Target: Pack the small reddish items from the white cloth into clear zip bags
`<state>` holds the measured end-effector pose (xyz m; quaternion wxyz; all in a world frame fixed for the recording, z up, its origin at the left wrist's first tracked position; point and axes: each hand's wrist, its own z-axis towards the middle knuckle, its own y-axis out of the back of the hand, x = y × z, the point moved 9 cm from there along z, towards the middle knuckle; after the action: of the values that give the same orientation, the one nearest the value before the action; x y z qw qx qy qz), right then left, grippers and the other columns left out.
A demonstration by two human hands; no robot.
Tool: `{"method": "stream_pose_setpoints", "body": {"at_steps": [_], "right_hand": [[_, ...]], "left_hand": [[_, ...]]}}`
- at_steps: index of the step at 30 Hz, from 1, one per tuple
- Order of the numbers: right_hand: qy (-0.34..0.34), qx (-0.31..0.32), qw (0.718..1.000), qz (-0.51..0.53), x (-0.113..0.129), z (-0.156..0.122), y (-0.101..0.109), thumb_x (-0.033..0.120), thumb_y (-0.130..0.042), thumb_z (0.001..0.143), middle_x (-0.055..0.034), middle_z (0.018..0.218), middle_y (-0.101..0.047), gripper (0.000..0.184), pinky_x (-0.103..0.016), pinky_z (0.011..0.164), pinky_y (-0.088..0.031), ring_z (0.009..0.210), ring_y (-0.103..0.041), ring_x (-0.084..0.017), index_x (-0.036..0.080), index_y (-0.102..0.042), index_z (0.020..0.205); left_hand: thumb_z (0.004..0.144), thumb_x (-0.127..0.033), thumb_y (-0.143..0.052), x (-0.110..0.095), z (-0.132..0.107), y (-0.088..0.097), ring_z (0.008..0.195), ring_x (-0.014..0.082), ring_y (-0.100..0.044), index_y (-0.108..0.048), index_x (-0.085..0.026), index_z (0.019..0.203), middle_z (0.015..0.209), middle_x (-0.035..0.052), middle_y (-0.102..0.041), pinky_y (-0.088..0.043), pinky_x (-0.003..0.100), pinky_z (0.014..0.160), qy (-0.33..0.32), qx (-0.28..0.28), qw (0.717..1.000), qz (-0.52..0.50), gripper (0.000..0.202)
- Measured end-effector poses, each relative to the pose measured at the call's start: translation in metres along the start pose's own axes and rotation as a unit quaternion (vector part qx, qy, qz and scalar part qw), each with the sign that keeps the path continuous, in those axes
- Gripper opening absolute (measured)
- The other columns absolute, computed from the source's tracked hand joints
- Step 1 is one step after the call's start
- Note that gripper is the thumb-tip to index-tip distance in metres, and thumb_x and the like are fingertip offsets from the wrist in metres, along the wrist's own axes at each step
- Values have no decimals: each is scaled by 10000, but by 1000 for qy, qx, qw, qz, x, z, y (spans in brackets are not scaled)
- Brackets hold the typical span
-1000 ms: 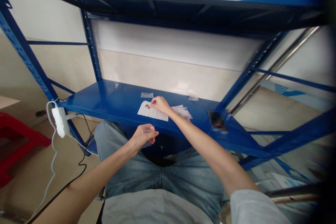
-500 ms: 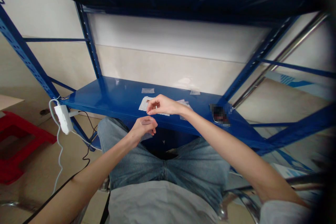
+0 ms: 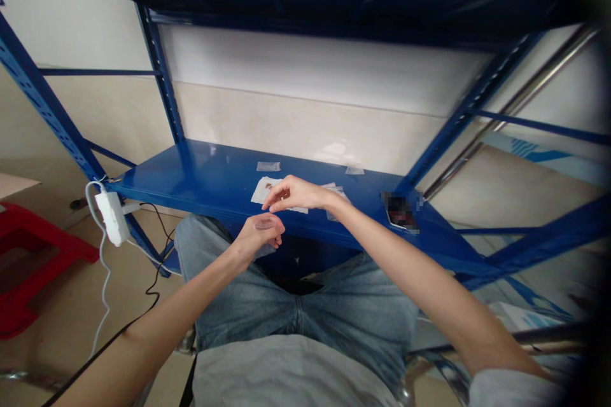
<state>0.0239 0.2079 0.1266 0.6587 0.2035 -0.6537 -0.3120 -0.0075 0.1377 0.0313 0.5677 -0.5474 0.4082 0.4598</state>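
Head-cam view looking down, with a grey T-shirt (image 3: 286,374) and blue jeans (image 3: 305,308) filling the bottom of the frame. The left hand (image 3: 259,235) is just off the front edge of a blue steel shelf (image 3: 205,172), palm up with the fingers curled into a narrow grip. What looks like a small clear film piece (image 3: 265,224) sits on it, but I can't tell if it's pinched or just lying there.

The right hand (image 3: 296,194) is right beside it, reaching over the shelf, with the thumb and index finger in a narrow grip above a white paper sheet (image 3: 265,191). Can't tell if anything's between those fingers, it's too small to make out. The sheet lies flat on the shelf with a small reddish mark on it, partly under the right hand.

Also on that shelf are two small clear sachets (image 3: 268,166), a pale pinkish stack of papers (image 3: 337,193) just past the right wrist, and a pixelated, blurred-out object (image 3: 400,213) further right. Off to the left, a white power strip (image 3: 112,218) hangs at the shelf corner with its cables running down — a red plastic stool (image 3: 33,261) sits on the floor beyond it.
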Motion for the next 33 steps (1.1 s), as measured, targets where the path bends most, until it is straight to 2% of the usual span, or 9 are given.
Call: {"method": "stream_pose_setpoints", "body": {"at_steps": [3,6,11,17,22,25,27,30,33], "right_hand": [[-53,-150,987,-40,-43,8,37,242,-683,832,-80,934,-765,197,-242,720,-493,823,-680,-165,140,-773,974],[-143,-274,943,-128,-91,10,62,173,-664,824,-95,896,-772,165,-237,714,-489,821,-695,-179,114,-777,930],[-174,-275,931,-164,-127,23,51,168,-703,795,-76,845,-779,98,-211,659,-461,763,-703,-172,143,-787,838],[-193,-275,918,-208,-130,27,43,123,-686,781,-76,847,-779,102,-213,650,-436,795,-706,-187,163,-779,795],[-193,-281,911,-232,-113,27,51,150,-698,774,-78,802,-768,72,-230,648,-437,762,-693,-192,156,-768,757],[-169,-291,914,-228,-83,24,63,163,-676,797,-75,827,-762,91,-236,678,-449,772,-679,-177,145,-765,791],[-119,-276,936,-181,-51,21,66,169,-661,814,-67,821,-752,105,-239,688,-460,755,-668,-161,131,-759,822],[-26,-182,980,-81,3,16,51,252,-678,827,-47,786,-732,146,-252,677,-471,711,-645,-147,134,-753,869],[10,-80,993,-82,43,3,21,279,-710,817,-35,804,-726,139,-245,668,-454,710,-613,-131,158,-766,858]], "left_hand": [[700,-392,-794,-1,-2,-2,578,115,-580,-627,-145,793,640,9,-603,-483,235,581,6,-4,1000,0,312],[697,-397,-791,-2,-3,-5,563,117,-571,-619,-147,770,615,6,-596,-473,231,560,13,-6,1000,3,312],[731,-382,-768,3,-2,-5,560,113,-571,-626,-148,797,634,17,-615,-480,236,579,18,0,1000,10,282],[728,-400,-775,3,0,-3,551,113,-568,-624,-145,795,625,18,-615,-467,232,573,10,7,1000,8,303],[723,-413,-776,1,-1,-3,553,111,-570,-625,-147,784,632,13,-613,-466,234,574,8,7,1000,13,311],[725,-408,-773,1,-1,-2,556,112,-571,-626,-148,790,636,11,-612,-465,235,572,12,6,1000,13,306],[725,-399,-773,1,0,-2,555,111,-568,-624,-147,787,633,11,-608,-464,234,571,10,5,1000,12,299],[724,-387,-771,3,0,-2,556,108,-566,-621,-150,789,633,5,-599,-466,231,569,11,7,1000,-5,288],[718,-372,-770,6,-1,-4,562,112,-571,-628,-151,799,632,2,-596,-470,234,570,18,7,1000,-14,275]]}}
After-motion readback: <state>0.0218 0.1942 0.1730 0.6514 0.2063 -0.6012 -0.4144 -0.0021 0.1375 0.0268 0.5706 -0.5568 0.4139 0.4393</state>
